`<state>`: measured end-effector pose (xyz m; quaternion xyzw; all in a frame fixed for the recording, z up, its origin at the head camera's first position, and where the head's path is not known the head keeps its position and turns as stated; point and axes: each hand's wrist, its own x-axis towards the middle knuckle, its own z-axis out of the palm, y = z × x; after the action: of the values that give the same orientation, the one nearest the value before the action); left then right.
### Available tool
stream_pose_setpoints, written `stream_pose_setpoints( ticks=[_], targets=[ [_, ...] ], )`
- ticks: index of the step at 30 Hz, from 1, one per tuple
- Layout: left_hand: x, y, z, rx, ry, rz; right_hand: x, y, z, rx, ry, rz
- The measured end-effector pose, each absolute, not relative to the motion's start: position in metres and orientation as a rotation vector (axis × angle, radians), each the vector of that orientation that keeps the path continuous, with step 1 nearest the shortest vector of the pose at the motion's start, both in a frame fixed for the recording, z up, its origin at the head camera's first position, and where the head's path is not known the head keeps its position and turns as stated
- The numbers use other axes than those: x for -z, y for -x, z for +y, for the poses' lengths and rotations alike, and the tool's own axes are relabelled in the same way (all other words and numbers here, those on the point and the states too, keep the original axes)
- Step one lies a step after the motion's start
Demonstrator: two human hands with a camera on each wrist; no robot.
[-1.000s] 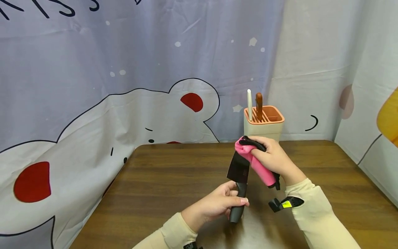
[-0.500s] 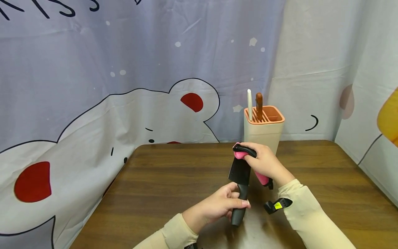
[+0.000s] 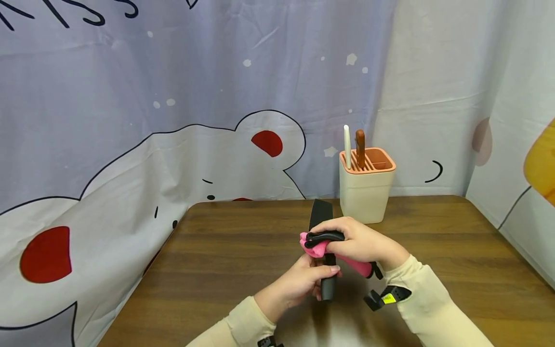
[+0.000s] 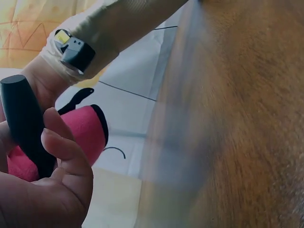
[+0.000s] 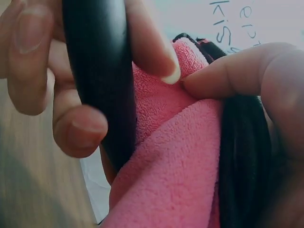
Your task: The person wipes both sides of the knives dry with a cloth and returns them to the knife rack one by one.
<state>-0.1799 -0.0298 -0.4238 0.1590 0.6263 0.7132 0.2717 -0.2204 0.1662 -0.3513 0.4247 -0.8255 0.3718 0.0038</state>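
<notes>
In the head view my left hand (image 3: 292, 284) grips a black cleaver (image 3: 321, 212) by its dark handle (image 3: 328, 289); the blade points away from me. A folded pink cloth with black trim (image 3: 355, 265) is in my right hand (image 3: 362, 243), wrapped across the cleaver where blade meets handle, hiding that part. The left wrist view shows the handle's butt end (image 4: 23, 114) between my fingers, with the pink cloth (image 4: 88, 130) behind it. Seen from the right wrist, the fuzzy cloth (image 5: 166, 156) lies against the handle (image 5: 99, 57), pinched by my right fingers near the left thumb.
A cream knife block (image 3: 366, 197) with an orange slotted top stands at the back of the wooden table (image 3: 243, 250). One white handle (image 3: 347, 147) and one brown handle (image 3: 360, 147) stick out of it. A printed curtain (image 3: 195, 77) hangs behind the table.
My right hand has slid the cloth down the blade toward the handle and left hand, leaving the blade's far end in view. The left hand keeps its grip; the cleaver has turned slightly.
</notes>
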Motion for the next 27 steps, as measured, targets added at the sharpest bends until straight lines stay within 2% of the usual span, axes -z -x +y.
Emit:
stream_pose_setpoints(
  ticks=[9,14,17,23,27],
  targets=[
    [0.425,0.182,-0.030,-1.927,-0.411,1.629,0.354,0.221,0.164,-1.208,-1.298,-2.605],
    [0.425,0.180,-0.028,-1.919,-0.412,1.616,0.351,0.224,0.172,-1.195,-1.194,-2.591],
    [0.426,0.178,-0.026,-1.906,-0.413,1.628,0.351,0.230,0.180,-1.156,-1.055,-2.595],
    [0.425,0.172,-0.022,-1.904,-0.422,1.627,0.357,0.244,0.193,-1.115,-0.574,-2.615],
    [0.421,0.168,-0.022,-1.880,-0.459,1.622,0.362,0.251,0.197,-1.001,-0.439,-2.597]
  ],
)
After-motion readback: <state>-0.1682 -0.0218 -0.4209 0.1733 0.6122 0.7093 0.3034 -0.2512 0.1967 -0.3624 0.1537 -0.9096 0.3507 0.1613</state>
